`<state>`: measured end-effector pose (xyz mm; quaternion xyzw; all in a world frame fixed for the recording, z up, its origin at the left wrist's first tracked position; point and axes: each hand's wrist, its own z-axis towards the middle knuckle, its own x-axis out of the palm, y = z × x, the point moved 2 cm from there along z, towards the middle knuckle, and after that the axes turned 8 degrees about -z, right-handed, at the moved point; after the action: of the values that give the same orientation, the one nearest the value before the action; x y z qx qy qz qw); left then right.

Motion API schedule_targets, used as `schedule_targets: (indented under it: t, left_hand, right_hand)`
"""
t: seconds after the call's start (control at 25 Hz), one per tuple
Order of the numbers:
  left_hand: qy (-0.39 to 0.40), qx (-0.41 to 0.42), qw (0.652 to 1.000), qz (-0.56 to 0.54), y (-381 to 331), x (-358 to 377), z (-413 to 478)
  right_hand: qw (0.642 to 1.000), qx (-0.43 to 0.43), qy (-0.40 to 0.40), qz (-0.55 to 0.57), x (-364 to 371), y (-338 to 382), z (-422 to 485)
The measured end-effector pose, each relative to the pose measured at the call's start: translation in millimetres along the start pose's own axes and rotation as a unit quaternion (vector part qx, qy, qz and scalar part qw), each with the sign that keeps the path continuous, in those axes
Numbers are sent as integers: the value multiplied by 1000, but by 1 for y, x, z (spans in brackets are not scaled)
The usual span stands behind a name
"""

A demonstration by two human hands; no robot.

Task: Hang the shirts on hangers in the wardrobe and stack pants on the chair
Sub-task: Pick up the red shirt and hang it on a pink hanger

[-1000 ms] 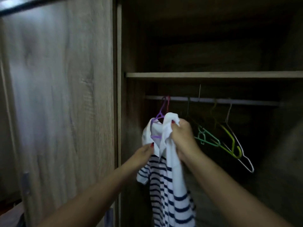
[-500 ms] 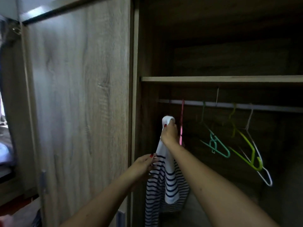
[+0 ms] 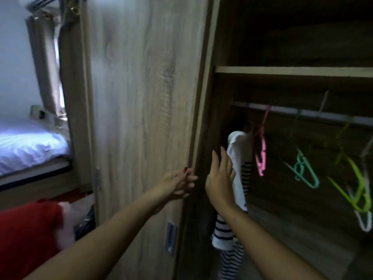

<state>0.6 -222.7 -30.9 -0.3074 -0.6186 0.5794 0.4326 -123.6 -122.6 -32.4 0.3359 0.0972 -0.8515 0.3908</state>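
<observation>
Where the rail (image 3: 314,114) meets the wardrobe's left inner wall, the striped shirt (image 3: 239,158) hangs down inside the compartment, its white upper part topmost and its navy-and-white stripes trailing below; what carries it at the top is too dark for me to tell. My right hand (image 3: 221,178) is spread flat, fingers straight and apart, its palm side against the shirt's white cloth with nothing grasped. My left hand (image 3: 177,183) is likewise released, fingers loosely extended beside the edge of the wardrobe door (image 3: 145,118), holding nothing. Just right of the shirt a pink hanger (image 3: 261,152) hangs from the rail, apart from the cloth. Farther right hang a teal hanger (image 3: 305,172), then a lime hanger (image 3: 359,186) with a white hanger (image 3: 366,223) close behind it; all three are bare and blurred. Above the rail runs a wooden shelf (image 3: 292,71). Left of the door, well apart from the wardrobe, lie a bed (image 3: 30,146) with pale bedding and, lower, a red cloth (image 3: 26,235).
</observation>
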Motion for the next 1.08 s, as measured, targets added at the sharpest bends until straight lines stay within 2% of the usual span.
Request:
schedule_targets:
  t: [0.12,0.2,0.36,0.44,0.6,0.64,0.72,0.88,1.0,1.08]
  left_hand:
    - [-47,24,999,-7,-7,-61,-22]
    - [-115,31,993,-10,-6,-123,-42]
    - [-270,36,962,23,-3,-266,-103]
    - [-366,27,925,102,5,-356,-143]
    - [-497,-85,807,306,39,-511,-200]
    - [-507,-111,783,344,48,-534,-205]
    - [-493,-142,761,396,62,-567,-203]
    - [-437,-154,790,402,88,-595,-178]
    - [-448,-185,792,372,96,-612,-163]
    - [-468,-225,786,335,92,-625,-152]
  right_hand:
    - [990,-88,-38,107,-10,60,-18]
    - [969,-151,-36,191,-5,111,-29]
    - [908,-211,79,354,44,228,-51]
    - [875,-222,156,400,77,297,-63]
    - [834,-193,303,419,156,420,-84]
    - [831,-190,325,409,175,443,-89]
    - [834,-190,346,385,213,482,-98]
    - [839,-196,410,298,270,527,-115]
    - [863,-208,365,281,287,537,-115]
    - [860,-180,336,341,284,538,-109]
